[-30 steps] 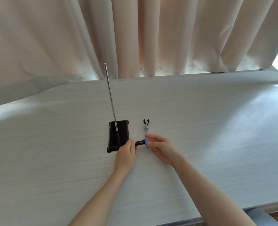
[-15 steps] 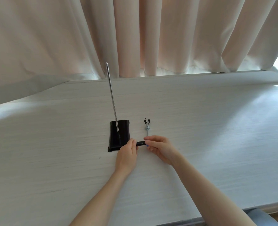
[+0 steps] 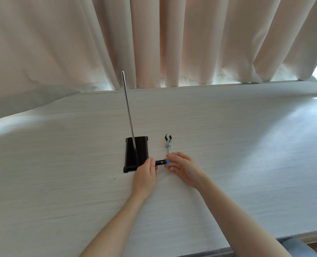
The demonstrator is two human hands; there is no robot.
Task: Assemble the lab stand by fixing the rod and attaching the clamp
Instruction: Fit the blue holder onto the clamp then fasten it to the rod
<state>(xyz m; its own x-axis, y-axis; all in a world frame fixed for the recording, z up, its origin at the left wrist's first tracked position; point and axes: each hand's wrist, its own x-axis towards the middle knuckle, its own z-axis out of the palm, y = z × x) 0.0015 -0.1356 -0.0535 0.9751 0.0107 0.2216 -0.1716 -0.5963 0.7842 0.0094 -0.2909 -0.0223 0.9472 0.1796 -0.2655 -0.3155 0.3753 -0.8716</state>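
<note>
A black rectangular base [image 3: 135, 153] lies on the white table, and a thin metal rod [image 3: 128, 108] stands upright in it. Just right of the base, my left hand [image 3: 144, 175] pinches the left end of a small black clamp holder [image 3: 160, 162] with a blue end. My right hand [image 3: 183, 168] grips that blue end with its fingertips. A metal clamp [image 3: 168, 142] with a black two-pronged jaw lies on the table beyond my right hand; its shaft runs toward my fingers.
Beige curtains [image 3: 172, 43] hang behind the far edge of the white table [image 3: 246, 145]. Bright window light comes in at the far right. The table's near edge [image 3: 265, 242] runs along the bottom right.
The blue end, hidden under my right fingers half a second ago, shows again. Both hands stay on the black piece in nearly the same place.
</note>
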